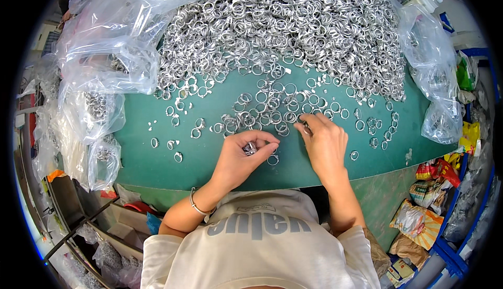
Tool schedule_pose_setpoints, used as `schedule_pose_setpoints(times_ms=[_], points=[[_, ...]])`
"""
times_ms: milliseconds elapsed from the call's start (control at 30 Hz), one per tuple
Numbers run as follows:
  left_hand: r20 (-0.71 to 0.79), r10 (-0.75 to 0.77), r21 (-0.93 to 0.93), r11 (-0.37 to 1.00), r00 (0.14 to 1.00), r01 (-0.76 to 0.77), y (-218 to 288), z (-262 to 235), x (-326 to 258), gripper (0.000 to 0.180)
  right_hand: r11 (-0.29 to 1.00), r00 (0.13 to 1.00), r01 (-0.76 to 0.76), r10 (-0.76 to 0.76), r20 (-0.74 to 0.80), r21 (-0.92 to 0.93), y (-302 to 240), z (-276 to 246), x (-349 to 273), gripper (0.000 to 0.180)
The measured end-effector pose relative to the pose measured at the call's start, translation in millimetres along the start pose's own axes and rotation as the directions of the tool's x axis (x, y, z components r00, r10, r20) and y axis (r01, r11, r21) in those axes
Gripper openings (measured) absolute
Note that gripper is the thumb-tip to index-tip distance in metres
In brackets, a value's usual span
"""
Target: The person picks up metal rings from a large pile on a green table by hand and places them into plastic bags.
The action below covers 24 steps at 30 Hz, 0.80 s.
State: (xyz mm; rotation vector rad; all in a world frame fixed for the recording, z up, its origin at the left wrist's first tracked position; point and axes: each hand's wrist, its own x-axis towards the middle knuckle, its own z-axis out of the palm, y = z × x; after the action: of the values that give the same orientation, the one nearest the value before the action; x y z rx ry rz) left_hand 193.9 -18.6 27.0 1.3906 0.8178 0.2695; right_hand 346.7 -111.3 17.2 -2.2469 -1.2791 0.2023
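Hundreds of silver rings [283, 22] heaped along the green tabletop's [209, 158] far edge | loose rings [272, 106] scattered mid-table, just beyond both hands | right hand [325, 142] nearer, palm down, fingertips pinching one ring at the scatter's near fringe | left hand [243, 155] curled around a small ring bunch [250, 148] | single ring [273, 159] beside it

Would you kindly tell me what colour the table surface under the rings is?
Green; the table surface shows best in the head view.

Left hand [242, 155] curled closed, right hand [325, 141] fingers pinching.
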Motion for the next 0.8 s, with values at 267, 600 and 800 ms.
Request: schedule_pose_setpoints(times_ms=[267, 600, 800], points=[[-0.008, 0.011, -0.038, 0.999, 1.0, -0.011, -3.1, -0.9, 0.8, 0.006, 0.334, 0.914, -0.402, 0.203, 0.352, 0.852, 33.9, -21.8, -11.1, 0.01], [0.028, -0.011, -0.017, 1.0, 1.0, 0.011, -2.6, 3.4, 2.4, 0.007, 0.969, 1.0, 0.002, 0.005, -0.027, 0.247, 12.2, -7.3, -8.4, 0.011], [0.04, -0.044, -0.014, 0.999, 0.998, 0.044, -1.5, 2.5, 2.7, 0.008, 0.99, 0.997, 0.067, -0.07, 0.016, 0.125, 5.2, -1.6, -2.9, 0.006]])
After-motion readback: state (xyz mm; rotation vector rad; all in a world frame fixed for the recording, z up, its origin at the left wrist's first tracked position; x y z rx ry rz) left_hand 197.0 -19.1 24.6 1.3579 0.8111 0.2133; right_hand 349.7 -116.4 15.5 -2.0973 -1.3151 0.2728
